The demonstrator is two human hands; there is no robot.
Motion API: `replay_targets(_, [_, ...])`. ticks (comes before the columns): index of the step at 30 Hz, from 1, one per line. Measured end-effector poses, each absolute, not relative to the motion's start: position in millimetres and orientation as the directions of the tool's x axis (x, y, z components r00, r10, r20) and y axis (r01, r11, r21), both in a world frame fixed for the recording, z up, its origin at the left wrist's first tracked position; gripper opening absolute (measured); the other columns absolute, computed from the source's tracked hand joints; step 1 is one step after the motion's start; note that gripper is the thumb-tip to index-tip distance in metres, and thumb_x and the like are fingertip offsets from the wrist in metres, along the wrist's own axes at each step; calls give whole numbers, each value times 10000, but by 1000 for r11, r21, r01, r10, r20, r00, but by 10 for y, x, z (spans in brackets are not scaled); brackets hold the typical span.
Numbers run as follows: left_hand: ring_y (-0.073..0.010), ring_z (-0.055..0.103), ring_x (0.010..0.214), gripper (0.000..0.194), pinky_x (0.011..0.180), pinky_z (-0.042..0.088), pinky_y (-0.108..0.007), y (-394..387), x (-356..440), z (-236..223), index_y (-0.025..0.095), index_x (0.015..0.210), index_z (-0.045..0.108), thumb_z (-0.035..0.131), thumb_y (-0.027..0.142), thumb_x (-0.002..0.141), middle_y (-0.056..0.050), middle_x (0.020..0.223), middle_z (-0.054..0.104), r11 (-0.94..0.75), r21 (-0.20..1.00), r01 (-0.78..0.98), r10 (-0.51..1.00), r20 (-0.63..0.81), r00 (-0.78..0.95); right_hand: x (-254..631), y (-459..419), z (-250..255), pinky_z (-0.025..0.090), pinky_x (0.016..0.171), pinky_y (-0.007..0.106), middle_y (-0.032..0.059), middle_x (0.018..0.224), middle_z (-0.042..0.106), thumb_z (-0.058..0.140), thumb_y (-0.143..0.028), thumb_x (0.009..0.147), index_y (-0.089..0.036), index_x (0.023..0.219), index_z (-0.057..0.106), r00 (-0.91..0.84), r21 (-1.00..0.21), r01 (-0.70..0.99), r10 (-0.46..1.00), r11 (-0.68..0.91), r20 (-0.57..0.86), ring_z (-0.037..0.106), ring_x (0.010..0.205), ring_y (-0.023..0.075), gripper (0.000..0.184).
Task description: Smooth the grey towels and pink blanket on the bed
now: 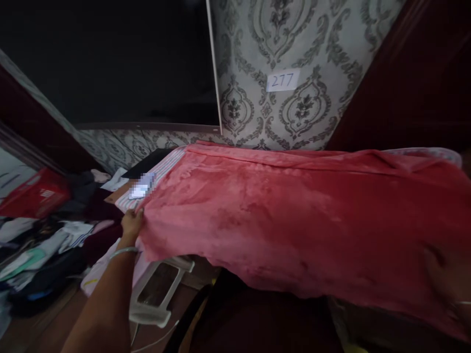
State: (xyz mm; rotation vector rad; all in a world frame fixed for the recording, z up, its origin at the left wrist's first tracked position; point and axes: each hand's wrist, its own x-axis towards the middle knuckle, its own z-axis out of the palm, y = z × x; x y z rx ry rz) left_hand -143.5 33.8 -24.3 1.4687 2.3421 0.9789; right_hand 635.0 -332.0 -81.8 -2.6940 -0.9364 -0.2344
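A red plush blanket point(265, 215) is spread wide across the surface in front of me, with a fold running along its far edge and its near edge hanging down. At its left end, my left hand point(132, 223) is closed on the edge, the thumb on top. My right hand point(443, 272) is at the blanket's right end, dark and smeared by motion, so its grip is unclear. Blue-striped cloth point(170, 164) shows from under the blanket at the left. A blurred-out bright object point(143, 186) lies just beyond my left hand.
A large dark screen point(140, 63) stands behind, against patterned wallpaper point(272, 113) with a paper label point(282, 80) reading 277. Heaped clothes point(47, 250) and a red box point(40, 193) lie at the left. A white plastic stool point(162, 294) is below the blanket.
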Motion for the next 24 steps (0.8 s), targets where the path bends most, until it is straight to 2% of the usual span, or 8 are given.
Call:
replay_targets(2, [-370, 639, 978, 227, 874, 534, -513, 350, -1418, -217, 158, 897, 610, 559, 340, 769, -146, 868, 652, 346, 577, 740, 818, 201, -539, 6252, -3302, -727, 463, 785, 550, 335, 1091, 675, 178, -578, 886, -113, 1294, 699, 824, -208, 566, 543, -798, 161, 636, 1004, 432, 809])
replay_targets(4, [-444, 588, 1154, 420, 934, 503, -608, 358, -1319, -191, 86, 1124, 624, 566, 309, 772, -255, 1137, 648, 336, 504, 795, 769, 341, -541, 6150, -3270, -631, 469, 833, 531, 304, 1197, 665, 179, -561, 898, -100, 1337, 668, 834, -203, 552, 537, -809, 128, 620, 1077, 421, 803])
replay_targets(6, [-467, 521, 1279, 585, 1017, 454, -653, 365, -1109, -167, 48, 1323, 547, 557, 291, 791, -302, 1328, 572, 184, 426, 886, 783, 481, -394, 6087, -3250, -570, 469, 873, 514, 275, 1256, 657, 172, -545, 908, -83, 1355, 650, 828, -193, 561, 545, -805, 131, 612, 1102, 415, 801])
replay_targets(9, [-408, 453, 1407, 675, 1172, 372, -570, 394, -602, -147, 32, 1447, 453, 531, 326, 845, -286, 1470, 501, -173, 349, 921, 848, 528, -41, 6092, -3265, -581, 470, 876, 508, 262, 1264, 659, 158, -549, 918, -79, 1333, 663, 823, -191, 567, 545, -801, 159, 610, 1089, 419, 805])
replay_targets(14, [-330, 363, 1505, 732, 1253, 281, -474, 420, 391, -164, 42, 1530, 388, 496, 442, 927, -250, 1609, 377, -469, 342, 814, 872, 322, 368, 6248, -3320, -762, 455, 819, 530, 297, 1187, 669, 187, -565, 909, -115, 1312, 689, 818, -208, 573, 543, -793, 187, 626, 1014, 419, 785])
replay_targets(17, [-327, 248, 1557, 749, 1264, 213, -530, 338, 838, -205, 110, 1585, 336, 474, 497, 960, -206, 1673, 260, -573, 290, 766, 819, 164, 550, 6328, -3314, -884, 435, 797, 547, 340, 1171, 650, 233, -534, 894, -120, 1315, 691, 804, -237, 591, 543, -771, 241, 627, 1007, 413, 748])
replay_targets(20, [-341, 164, 1578, 672, 1250, 136, -625, 238, 1077, -253, 182, 1591, 357, 421, 484, 993, -163, 1693, 211, -588, 201, 784, 806, 57, 589, 6326, -3271, -953, 442, 798, 559, 334, 1158, 661, 249, -517, 911, -113, 1279, 705, 783, -245, 616, 545, -749, 300, 615, 994, 423, 712])
replay_targets(24, [-327, 171, 1578, 636, 1245, 173, -597, 192, 1133, -273, 188, 1587, 373, 396, 437, 1003, -155, 1689, 233, -557, 126, 821, 829, 17, 560, 6177, -3202, -873, 463, 931, 506, 216, 1202, 694, 352, -405, 926, -156, 1218, 713, 751, -262, 646, 534, -717, 389, 617, 1074, 358, 527])
